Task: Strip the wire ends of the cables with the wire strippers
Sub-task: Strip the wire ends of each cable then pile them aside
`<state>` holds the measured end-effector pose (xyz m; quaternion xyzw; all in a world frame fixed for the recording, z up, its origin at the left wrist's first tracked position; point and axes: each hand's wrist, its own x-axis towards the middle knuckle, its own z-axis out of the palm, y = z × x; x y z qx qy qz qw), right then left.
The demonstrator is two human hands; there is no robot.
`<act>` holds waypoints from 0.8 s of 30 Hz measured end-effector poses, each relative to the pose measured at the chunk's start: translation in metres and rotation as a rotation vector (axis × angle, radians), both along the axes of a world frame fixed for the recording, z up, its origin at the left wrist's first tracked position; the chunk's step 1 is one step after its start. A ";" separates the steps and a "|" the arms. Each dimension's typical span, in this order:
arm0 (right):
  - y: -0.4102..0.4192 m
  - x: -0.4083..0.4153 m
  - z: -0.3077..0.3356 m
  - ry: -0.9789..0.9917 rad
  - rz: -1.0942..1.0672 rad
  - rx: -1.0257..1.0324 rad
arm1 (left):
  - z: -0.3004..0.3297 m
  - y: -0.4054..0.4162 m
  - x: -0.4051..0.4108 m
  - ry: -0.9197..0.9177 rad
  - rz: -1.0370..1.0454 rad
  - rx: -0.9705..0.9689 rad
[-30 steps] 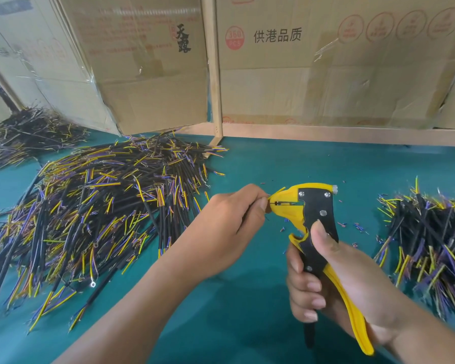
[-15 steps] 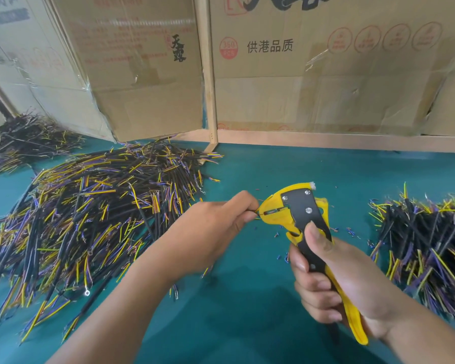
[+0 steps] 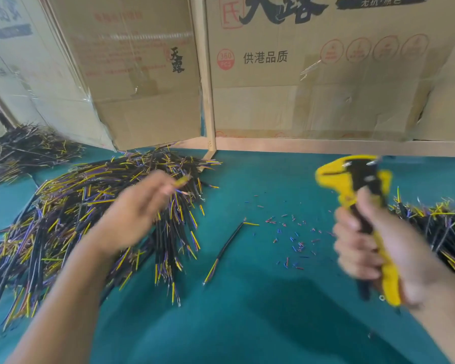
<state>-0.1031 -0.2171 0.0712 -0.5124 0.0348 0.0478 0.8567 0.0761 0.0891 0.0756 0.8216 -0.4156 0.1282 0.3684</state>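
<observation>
Both hands have drawn apart since a moment ago, when the left one was feeding a wire end into the nose of the wire strippers (image 3: 357, 200). Now the yellow and black strippers are up on the right side, nose pointing left, well clear of the left hand, with nothing in the nose that I can make out. The right hand (image 3: 373, 248) grips the handles, fingers wrapped round them, thumb up along the black body.

Over on the other side the left hand (image 3: 139, 214) is blurred above the big pile of cables (image 3: 90, 219). A yellow wire tip shows at its fingertips, so it seems to pinch a cable, but the blur keeps me from saying so for sure.

Between the two hands one loose cable (image 3: 227, 248) lies on the green surface (image 3: 247, 324), black in the middle with yellow and purple ends. Just beside it is a scatter of small insulation bits (image 3: 294, 240), red and blue. A second pile of cables (image 3: 441, 227) sits to the right, partly behind the right hand, and a third heap (image 3: 24, 148) lies far off at the left edge.

Behind everything, cardboard sheets (image 3: 313, 74) with printed characters stand against a wooden frame (image 3: 205, 74).
</observation>
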 end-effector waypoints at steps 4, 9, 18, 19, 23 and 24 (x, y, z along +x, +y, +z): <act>-0.004 0.008 -0.009 -0.010 -0.003 0.039 | -0.003 -0.028 -0.018 0.092 -0.094 -0.018; 0.018 0.013 -0.041 0.066 0.165 0.058 | -0.002 -0.059 -0.042 0.655 -0.200 -0.380; 0.032 0.012 -0.041 0.193 0.250 0.061 | 0.006 -0.074 -0.062 0.959 -0.296 -0.584; 0.033 0.011 -0.039 0.203 0.249 0.048 | 0.007 -0.074 -0.063 0.992 -0.305 -0.603; 0.035 0.009 -0.034 0.204 0.207 -0.014 | 0.008 -0.077 -0.065 1.150 -0.335 -0.690; 0.036 0.009 -0.033 0.193 0.204 -0.042 | 0.007 -0.078 -0.066 1.172 -0.331 -0.694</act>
